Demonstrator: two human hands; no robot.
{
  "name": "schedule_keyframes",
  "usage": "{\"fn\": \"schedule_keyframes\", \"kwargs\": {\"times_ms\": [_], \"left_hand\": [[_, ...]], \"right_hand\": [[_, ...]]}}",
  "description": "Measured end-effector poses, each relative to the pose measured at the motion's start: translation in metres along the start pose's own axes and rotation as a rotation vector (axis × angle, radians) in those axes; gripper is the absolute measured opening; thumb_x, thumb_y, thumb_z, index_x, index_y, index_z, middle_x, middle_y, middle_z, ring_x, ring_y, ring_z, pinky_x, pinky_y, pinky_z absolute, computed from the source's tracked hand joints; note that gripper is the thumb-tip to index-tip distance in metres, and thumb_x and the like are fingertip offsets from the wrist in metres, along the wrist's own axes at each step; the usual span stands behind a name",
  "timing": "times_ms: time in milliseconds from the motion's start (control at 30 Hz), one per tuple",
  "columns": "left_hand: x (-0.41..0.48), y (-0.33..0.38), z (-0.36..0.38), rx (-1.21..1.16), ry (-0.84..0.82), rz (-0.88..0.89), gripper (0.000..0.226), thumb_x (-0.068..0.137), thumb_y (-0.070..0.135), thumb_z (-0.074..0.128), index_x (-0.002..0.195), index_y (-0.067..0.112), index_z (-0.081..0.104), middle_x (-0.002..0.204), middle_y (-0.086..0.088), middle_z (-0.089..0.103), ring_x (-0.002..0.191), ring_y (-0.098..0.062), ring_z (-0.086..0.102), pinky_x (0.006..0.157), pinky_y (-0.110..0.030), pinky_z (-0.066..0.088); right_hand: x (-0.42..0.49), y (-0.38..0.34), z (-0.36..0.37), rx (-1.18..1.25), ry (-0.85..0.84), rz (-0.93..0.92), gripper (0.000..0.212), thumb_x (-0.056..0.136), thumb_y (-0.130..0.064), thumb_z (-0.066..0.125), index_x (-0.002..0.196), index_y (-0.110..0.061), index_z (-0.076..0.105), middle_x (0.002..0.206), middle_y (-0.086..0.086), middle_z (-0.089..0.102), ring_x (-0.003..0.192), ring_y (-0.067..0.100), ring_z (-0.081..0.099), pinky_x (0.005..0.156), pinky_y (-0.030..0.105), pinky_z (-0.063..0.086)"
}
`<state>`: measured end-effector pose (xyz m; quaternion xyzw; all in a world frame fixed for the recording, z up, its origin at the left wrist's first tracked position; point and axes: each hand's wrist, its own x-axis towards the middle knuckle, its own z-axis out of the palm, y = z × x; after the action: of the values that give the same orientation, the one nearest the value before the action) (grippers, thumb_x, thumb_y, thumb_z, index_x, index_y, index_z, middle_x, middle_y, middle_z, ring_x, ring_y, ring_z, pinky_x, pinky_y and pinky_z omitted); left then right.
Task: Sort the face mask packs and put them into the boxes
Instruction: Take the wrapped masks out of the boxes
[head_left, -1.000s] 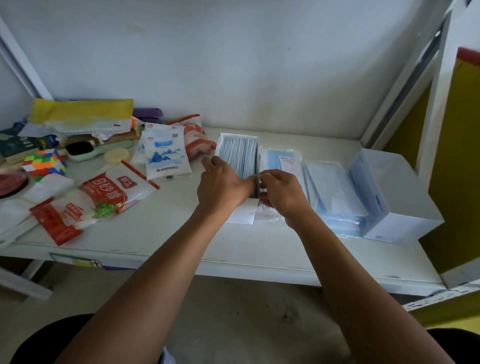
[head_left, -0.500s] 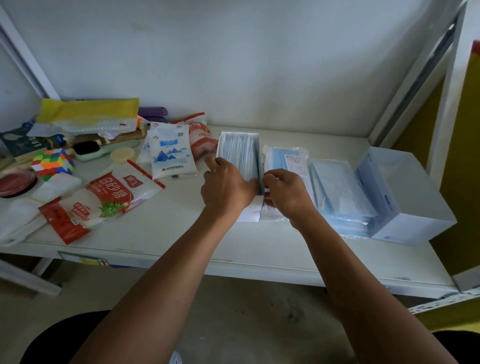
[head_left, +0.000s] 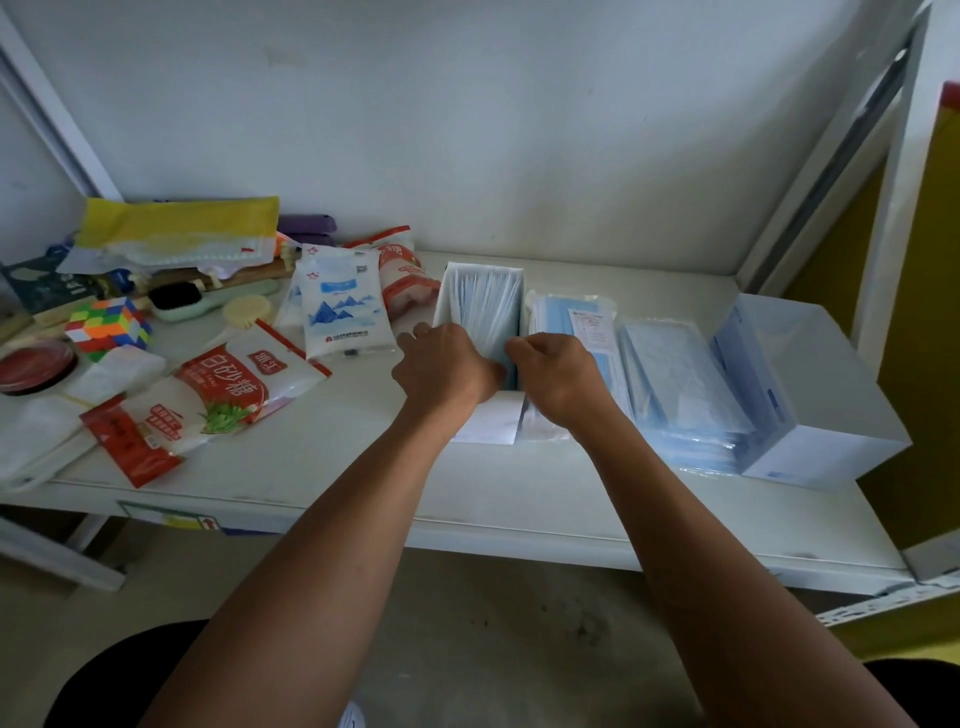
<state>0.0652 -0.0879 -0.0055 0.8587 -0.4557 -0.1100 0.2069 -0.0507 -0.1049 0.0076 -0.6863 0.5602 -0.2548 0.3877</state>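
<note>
"Hands, what are they doing?"
"Both are at the near end of the open white cardboard box (head_left: 441, 306). The left hand (head_left: 444, 364) and right hand (head_left: 558, 371) have fingers curled in round the blue face mask packs (head_left: 485, 306) standing upright inside it."
"More packs?"
"Flat clear-wrapped blue stacks (head_left: 670, 384) just right of that box, and a closed white carton (head_left: 810, 395) beyond them, farther right."

We look at a plain white painted wall (head_left: 493, 130) behind a flat white table (head_left: 519, 493). Slanting white metal frame posts rise at left (head_left: 47, 119) and right (head_left: 883, 234). A yellow panel (head_left: 924, 312) stands beyond the right post. Dull grey concrete floor (head_left: 493, 623) lies below.
</note>
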Motion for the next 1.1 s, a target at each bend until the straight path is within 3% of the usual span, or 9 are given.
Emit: {"fn": "schedule_keyframes", "kwargs": {"times_ms": [133,200,300,500,600,700,833,933,1100], "left_hand": [[-0.005,-0.002,0.001,0.092,0.188,0.147,0.06,0.079,0.05,0.074,0.118,0.007,0.062,0.146,-0.014,0.045,0.144,-0.039,0.026,0.108,-0.057,0.038],[-0.01,-0.001,-0.001,0.155,0.336,0.251,0.054,0.076,0.045,0.077,0.114,0.008,0.067,0.143,-0.014,0.049,0.144,-0.039,0.028,0.108,-0.058,0.035],[-0.018,0.002,-0.003,0.251,0.528,0.417,0.041,0.071,0.038,0.077,0.101,0.01,0.074,0.137,-0.013,0.056,0.14,-0.042,0.037,0.107,-0.058,0.037],[-0.027,0.006,0.0,0.101,0.476,0.697,0.03,0.065,0.03,0.07,0.088,0.012,0.077,0.138,-0.011,0.055,0.133,-0.04,0.046,0.102,-0.056,0.039],[-0.02,-0.008,0.002,-0.162,0.408,0.809,0.04,0.073,0.046,0.066,0.099,0.017,0.076,0.14,-0.011,0.052,0.134,-0.033,0.044,0.103,-0.053,0.038],[-0.01,-0.027,0.001,-0.31,0.397,0.624,0.055,0.087,0.058,0.052,0.122,0.018,0.064,0.14,-0.008,0.052,0.133,-0.028,0.043,0.106,-0.053,0.038],[0.003,-0.039,-0.005,-0.263,0.185,0.261,0.054,0.094,0.049,0.055,0.14,0.021,0.049,0.148,-0.005,0.045,0.132,-0.027,0.047,0.1,-0.043,0.047],[0.005,-0.044,-0.011,-0.251,0.044,0.097,0.044,0.093,0.021,0.059,0.137,0.015,0.057,0.143,-0.008,0.056,0.128,-0.029,0.054,0.098,-0.038,0.047],[0.005,-0.057,-0.027,-0.152,0.196,-0.046,0.038,0.091,0.018,0.062,0.128,0.008,0.06,0.128,-0.013,0.064,0.115,-0.035,0.061,0.09,-0.046,0.054]], "right_hand": [[0.007,-0.012,0.003,0.001,-0.039,0.079,0.054,0.092,-0.058,0.049,0.094,-0.007,0.068,0.081,0.004,0.063,0.075,0.02,0.06,0.067,0.03,0.044],[0.01,-0.02,0.002,0.138,-0.065,0.155,0.066,0.086,-0.066,0.054,0.114,-0.007,0.063,0.098,0.006,0.065,0.082,0.021,0.064,0.071,0.03,0.052],[0.014,-0.028,-0.001,0.316,-0.076,0.299,0.076,0.072,-0.073,0.063,0.118,-0.012,0.061,0.11,0.006,0.066,0.091,0.021,0.064,0.083,0.035,0.055],[0.024,-0.02,-0.001,0.677,0.034,0.473,0.048,0.066,-0.038,0.084,0.098,-0.01,0.062,0.088,0.005,0.072,0.071,0.021,0.068,0.063,0.031,0.055],[0.03,-0.009,-0.007,0.729,0.105,0.46,0.049,0.059,-0.023,0.086,0.098,-0.006,0.061,0.088,0.014,0.074,0.074,0.03,0.074,0.072,0.043,0.062],[0.034,0.001,-0.02,0.859,0.077,0.386,0.053,0.056,-0.018,0.087,0.103,-0.001,0.069,0.093,0.017,0.076,0.076,0.032,0.074,0.074,0.05,0.061],[0.038,0.012,-0.045,0.941,0.044,0.301,0.05,0.061,-0.022,0.086,0.106,-0.006,0.071,0.09,0.011,0.072,0.073,0.025,0.07,0.068,0.035,0.059],[0.039,0.021,-0.061,0.922,0.086,0.285,0.057,0.057,-0.024,0.086,0.108,-0.005,0.07,0.093,0.011,0.07,0.074,0.024,0.069,0.07,0.034,0.058],[0.039,0.021,-0.062,0.681,0.133,0.335,0.053,0.066,-0.022,0.085,0.112,-0.002,0.066,0.094,0.011,0.073,0.075,0.023,0.071,0.066,0.031,0.058]]}}
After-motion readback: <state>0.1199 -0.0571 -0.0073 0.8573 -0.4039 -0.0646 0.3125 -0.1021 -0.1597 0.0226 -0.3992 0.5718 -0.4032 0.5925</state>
